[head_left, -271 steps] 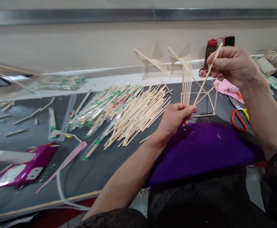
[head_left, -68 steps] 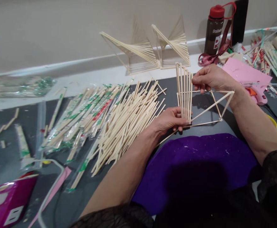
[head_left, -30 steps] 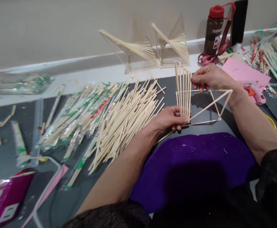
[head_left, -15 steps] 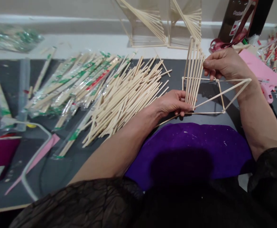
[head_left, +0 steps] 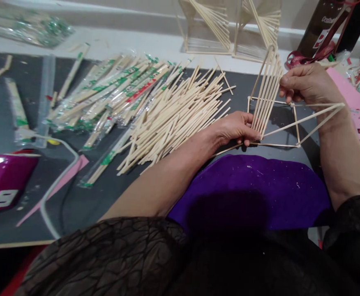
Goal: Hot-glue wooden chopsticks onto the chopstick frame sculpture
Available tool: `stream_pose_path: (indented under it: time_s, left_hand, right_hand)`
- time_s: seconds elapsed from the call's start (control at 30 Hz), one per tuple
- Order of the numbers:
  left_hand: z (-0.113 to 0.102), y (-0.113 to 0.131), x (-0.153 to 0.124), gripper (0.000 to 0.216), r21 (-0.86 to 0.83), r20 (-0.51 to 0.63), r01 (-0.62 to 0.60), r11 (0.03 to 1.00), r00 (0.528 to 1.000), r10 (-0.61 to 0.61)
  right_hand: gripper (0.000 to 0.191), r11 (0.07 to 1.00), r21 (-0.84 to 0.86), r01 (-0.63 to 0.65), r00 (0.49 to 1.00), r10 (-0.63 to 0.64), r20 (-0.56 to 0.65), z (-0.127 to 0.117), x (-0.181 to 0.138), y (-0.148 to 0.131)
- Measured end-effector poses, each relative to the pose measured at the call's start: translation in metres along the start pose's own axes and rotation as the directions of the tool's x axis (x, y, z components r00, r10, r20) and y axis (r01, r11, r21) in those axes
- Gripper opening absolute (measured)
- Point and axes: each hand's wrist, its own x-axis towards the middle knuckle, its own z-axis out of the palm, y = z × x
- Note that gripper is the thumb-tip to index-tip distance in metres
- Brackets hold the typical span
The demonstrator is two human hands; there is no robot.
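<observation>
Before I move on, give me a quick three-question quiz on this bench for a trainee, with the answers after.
1. True or false: the purple cloth lies nearer the person than the stick frame does.
2. What lies right beside the pile of loose sticks, on its left in the picture? A: a dark bottle. B: wrapped sticks. C: a red strap.
3. Fill in: the ___ hand is at the lower end of the frame's fan of sticks, the ___ hand at its upper part.

Key: 1. True. 2. B. 3. Left hand; right hand.
</observation>
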Motion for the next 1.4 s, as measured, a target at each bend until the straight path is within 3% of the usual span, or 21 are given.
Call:
stream_pose_path:
  time_s: [0.13, 0.57, 1.4]
  left_hand:
    - [-0.0005, -0.0001, -0.0013, 0.022, 0.004, 0.005, 0.025, 1.0, 1.0, -0.025]
    - [-0.0044, -0.0022, -0.003, 0.032, -0.019, 0.016, 0.047, 0.999, 0.999, -0.047]
    - [-0.0014, 0.0002, -0.0022, 0.025, -0.014, 0.003, 0.027, 1.0, 1.0, -0.027]
  right_hand:
    - [0.021, 0.999, 0.03, -0.03, 0.999, 0.031, -0.038, 0.0051, -0.0001, -0.0037]
    - [0.016, 0.986, 0.158, -0.043, 0.999, 0.04, 0.022, 0.0067, 0.0067, 0.0044]
    - [0.018, 0.993, 0.114, -0.034, 0.999, 0.035, -0.008, 0.0054, 0.0022, -0.0028]
